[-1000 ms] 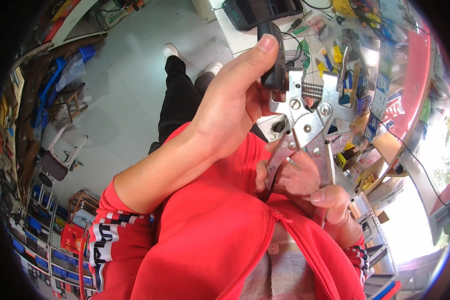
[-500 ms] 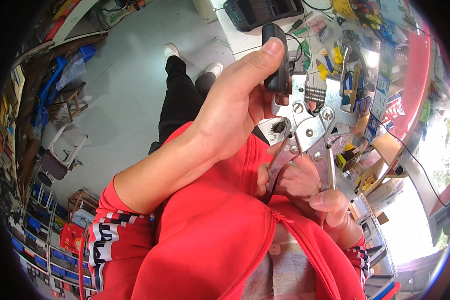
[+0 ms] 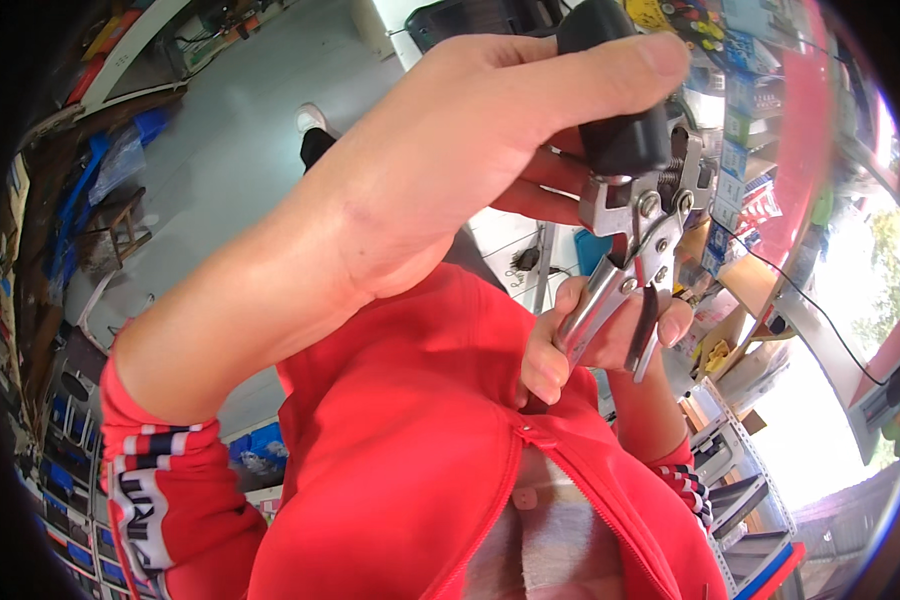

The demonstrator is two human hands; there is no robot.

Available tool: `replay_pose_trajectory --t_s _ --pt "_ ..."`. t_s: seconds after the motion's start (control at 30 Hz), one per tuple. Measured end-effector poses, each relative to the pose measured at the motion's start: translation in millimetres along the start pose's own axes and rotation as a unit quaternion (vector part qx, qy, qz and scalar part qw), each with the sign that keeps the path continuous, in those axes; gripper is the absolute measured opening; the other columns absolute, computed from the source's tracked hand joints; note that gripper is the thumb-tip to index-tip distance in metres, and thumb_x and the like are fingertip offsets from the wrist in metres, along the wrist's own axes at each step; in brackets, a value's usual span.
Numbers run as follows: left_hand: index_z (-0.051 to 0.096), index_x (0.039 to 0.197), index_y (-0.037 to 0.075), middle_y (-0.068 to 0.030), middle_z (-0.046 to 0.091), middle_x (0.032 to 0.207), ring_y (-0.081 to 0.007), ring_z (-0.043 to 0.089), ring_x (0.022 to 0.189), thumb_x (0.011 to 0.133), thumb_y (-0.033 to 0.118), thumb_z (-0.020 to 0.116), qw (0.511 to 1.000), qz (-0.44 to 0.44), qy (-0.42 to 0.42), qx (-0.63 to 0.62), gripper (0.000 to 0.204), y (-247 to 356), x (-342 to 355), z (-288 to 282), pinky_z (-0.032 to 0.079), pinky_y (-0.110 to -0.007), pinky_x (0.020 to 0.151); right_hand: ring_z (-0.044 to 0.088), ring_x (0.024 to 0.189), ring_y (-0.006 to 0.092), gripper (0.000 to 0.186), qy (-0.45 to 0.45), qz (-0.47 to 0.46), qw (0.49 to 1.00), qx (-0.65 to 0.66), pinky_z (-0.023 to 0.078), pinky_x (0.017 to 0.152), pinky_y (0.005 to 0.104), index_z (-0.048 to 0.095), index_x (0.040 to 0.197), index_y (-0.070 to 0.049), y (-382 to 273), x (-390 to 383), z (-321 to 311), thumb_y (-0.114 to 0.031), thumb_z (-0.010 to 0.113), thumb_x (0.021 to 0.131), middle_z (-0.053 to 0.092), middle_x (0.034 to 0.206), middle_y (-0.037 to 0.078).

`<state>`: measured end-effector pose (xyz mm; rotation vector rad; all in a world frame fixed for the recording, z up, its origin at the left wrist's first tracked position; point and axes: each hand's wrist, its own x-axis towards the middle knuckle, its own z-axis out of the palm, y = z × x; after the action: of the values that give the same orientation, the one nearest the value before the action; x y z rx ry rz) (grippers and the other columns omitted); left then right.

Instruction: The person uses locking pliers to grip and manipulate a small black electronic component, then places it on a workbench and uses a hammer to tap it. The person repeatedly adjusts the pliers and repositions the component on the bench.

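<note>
The left hand (image 3: pixel 450 170) fills the upper middle of the frame, fingers and thumb wrapped around a black block (image 3: pixel 615 100) at the top. Just beneath it, touching, sit the metal pliers (image 3: pixel 630 240), their head against the block and handles slanting down toward the centre right. The right hand (image 3: pixel 595 345) is curled shut around those handles, below the left. A red jacket (image 3: pixel 400 450) covers the lower frame.
</note>
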<state>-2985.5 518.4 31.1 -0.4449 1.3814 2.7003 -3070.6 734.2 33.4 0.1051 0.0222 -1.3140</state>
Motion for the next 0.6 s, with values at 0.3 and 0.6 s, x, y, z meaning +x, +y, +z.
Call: replay_pose_trajectory --t_s 0.3,0.6 --pt "0.054 0.108 0.003 -0.0072 0.059 0.099 -0.0146 0.058 0.088 0.091 0.046 0.053 0.982 0.055 -0.086 0.159 0.046 16.4 23.4 9.6 0.047 -0.030 0.079 0.055 0.101 0.0416 0.077 -0.117 0.029 0.992 0.042 0.034 0.095 0.0610 0.039 0.141 -0.014 -7.6 3.2 -13.6 -0.043 0.061 0.074 0.054 0.109 0.028" --pt "0.053 0.110 0.002 -0.0090 0.059 0.102 -0.0165 0.057 0.092 0.091 0.044 0.053 0.969 0.071 -0.103 0.211 0.047 24.0 29.0 18.7 0.046 -0.032 0.084 0.052 0.106 0.0403 0.086 -0.262 -0.013 0.962 0.080 0.033 0.098 0.0568 0.029 0.143 -0.004 3.3 14.3 -31.8 -0.050 0.059 0.077 0.049 0.115 0.031"
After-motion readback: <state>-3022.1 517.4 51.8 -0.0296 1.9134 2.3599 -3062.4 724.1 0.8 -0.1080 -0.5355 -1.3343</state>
